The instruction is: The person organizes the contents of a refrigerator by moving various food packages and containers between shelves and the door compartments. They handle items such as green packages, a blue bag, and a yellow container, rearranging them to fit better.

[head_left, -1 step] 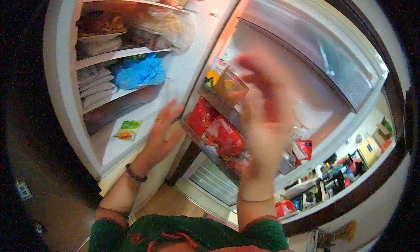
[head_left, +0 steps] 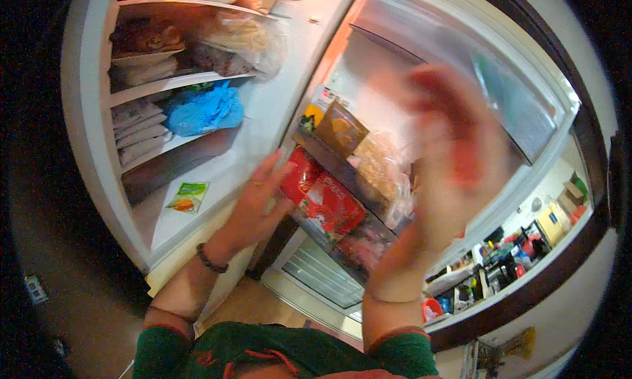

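Fingers (head_left: pixel 266 181) of the left hand (head_left: pixel 253 211) are extended and loosely spread at centre frame, fingertips touching the edge of a red packet (head_left: pixel 301 175). No grasp is closed around it; the contact looks like steadying or feeling for the pack rather than lifting. A dark band (head_left: pixel 210 259) sits on the wrist below.

The right hand (head_left: pixel 454 155) is raised at centre right, palm open and fingers apart. Heavy motion blur covers it, so whether it touches anything cannot be told; it appears to hold nothing.

The red packet stands upright in a door shelf (head_left: pixel 309 144) of the open freezer door, beside a second red packet (head_left: pixel 336 204) lower right of it. A rail across the shelf front keeps both from tipping out. Above them, a brown flat pack (head_left: pixel 340 129) and a clear bag of pale contents (head_left: pixel 378 168) occupy the next shelf.

In the upper left of the frame, the cabinet shelves carry flat stacked white bags (head_left: pixel 135 132), a crumpled blue bag (head_left: pixel 201 110) and frosted clear bags (head_left: pixel 247 40). A small green-and-orange sachet (head_left: pixel 187 197) lies alone on the bottom ledge.
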{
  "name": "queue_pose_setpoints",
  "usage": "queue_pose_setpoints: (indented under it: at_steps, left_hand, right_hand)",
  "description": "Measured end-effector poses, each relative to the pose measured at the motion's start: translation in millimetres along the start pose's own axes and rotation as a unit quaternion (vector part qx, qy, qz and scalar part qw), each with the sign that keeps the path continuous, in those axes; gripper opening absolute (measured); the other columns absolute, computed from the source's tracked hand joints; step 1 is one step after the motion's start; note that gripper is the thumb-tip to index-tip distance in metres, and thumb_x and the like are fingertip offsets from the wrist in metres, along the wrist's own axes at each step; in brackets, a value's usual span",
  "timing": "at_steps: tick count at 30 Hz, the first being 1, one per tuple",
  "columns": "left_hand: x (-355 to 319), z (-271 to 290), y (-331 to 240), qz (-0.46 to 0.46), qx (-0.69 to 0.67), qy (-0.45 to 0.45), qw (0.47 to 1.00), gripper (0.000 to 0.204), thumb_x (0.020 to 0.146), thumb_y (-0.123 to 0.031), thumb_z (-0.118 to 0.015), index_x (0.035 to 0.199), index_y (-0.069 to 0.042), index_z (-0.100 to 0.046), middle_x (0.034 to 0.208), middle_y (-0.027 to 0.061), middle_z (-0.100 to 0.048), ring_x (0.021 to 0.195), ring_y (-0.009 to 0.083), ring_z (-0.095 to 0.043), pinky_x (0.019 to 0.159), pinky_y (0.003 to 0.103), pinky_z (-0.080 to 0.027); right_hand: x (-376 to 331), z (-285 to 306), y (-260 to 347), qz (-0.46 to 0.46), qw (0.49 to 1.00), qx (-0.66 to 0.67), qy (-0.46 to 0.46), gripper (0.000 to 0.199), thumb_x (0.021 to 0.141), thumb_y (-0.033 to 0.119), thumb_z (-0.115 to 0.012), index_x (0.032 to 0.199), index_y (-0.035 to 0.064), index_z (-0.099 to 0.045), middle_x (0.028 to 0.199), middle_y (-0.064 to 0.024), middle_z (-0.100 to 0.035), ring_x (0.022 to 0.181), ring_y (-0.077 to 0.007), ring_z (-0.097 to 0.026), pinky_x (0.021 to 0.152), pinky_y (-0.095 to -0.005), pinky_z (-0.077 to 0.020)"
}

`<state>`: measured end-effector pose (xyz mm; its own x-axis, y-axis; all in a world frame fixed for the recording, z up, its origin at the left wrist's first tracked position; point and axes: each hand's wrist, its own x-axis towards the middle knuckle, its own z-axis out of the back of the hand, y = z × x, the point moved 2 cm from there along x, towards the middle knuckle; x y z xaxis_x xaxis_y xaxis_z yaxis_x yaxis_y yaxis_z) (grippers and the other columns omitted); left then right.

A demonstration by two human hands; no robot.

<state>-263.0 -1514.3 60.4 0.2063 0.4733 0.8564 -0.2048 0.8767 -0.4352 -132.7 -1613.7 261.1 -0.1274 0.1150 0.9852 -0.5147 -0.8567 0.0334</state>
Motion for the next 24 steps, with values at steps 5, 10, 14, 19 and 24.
queue_pose_setpoints:
  at_steps: [5,10,14,19,24]
  left_hand:
    - [14.5,-70.2,-36.9,-0.07,0.035,0.149,0.986,0.069,0.08,-0.028,-0.066,0.138,-0.008,-0.035,0.147,0.0276,-0.009,0.135,0.0472,-0.014,0.109,0.049,-0.021]
    - [12.4,-94.1,-38.1,-0.049,0.036,0.179,0.982,0.072,0.081,-0.032,-0.065,0.14,-0.01,-0.032,0.148,0.0295,-0.002,0.135,0.0496,-0.006,0.109,0.053,-0.016]
    - [14.0,-89.3,-36.9,-0.076,0.06,0.18,0.979,0.065,0.082,-0.028,-0.063,0.139,-0.011,-0.035,0.148,0.0274,-0.005,0.136,0.0474,-0.009,0.11,0.05,-0.016]
    - [13.5,-88.9,-28.6,-0.084,0.046,0.179,0.979,0.062,0.081,-0.026,-0.064,0.136,-0.011,-0.039,0.149,0.024,-0.006,0.136,0.0449,-0.011,0.11,0.051,-0.016]
    - [13.8,-83.7,-23.0,-0.093,0.076,0.186,0.975,0.06,0.081,-0.026,-0.065,0.134,-0.011,-0.041,0.149,0.0241,-0.006,0.136,0.0446,-0.013,0.11,0.051,-0.017]
  right_hand:
    - [164.4,115.9,-33.3,0.076,0.905,-0.412,0.073,0.031,0.083,0.029,-0.064,0.097,0.0009,-0.066,0.087,-0.0105,-0.067,0.081,-0.0179,-0.063,0.076,-0.0293,-0.0482]
    - [215.0,134.3,-97.3,-0.273,0.672,-0.559,0.403,0.029,0.087,0.034,-0.058,0.102,0.0108,-0.067,0.081,0.0011,-0.061,0.069,-0.0099,-0.052,0.05,-0.0291,-0.0411]
    - [223.6,148.7,-130.7,-0.241,0.69,-0.459,0.505,0.047,0.084,0.022,-0.062,0.129,0.017,-0.053,0.111,-0.0053,-0.059,0.095,-0.0156,-0.054,0.077,-0.0295,-0.0486]
    - [212.1,147.2,-134.0,-0.298,0.734,-0.34,0.507,0.058,0.083,0.023,-0.064,0.136,0.0241,-0.042,0.112,-0.0077,-0.06,0.098,-0.0168,-0.053,0.074,-0.038,-0.0481]
    - [204.8,135.8,-115.9,-0.328,0.728,-0.411,0.44,0.059,0.078,0.018,-0.065,0.134,0.0173,-0.047,0.127,-0.0069,-0.052,0.093,-0.0129,-0.051,0.081,-0.0248,-0.0439]
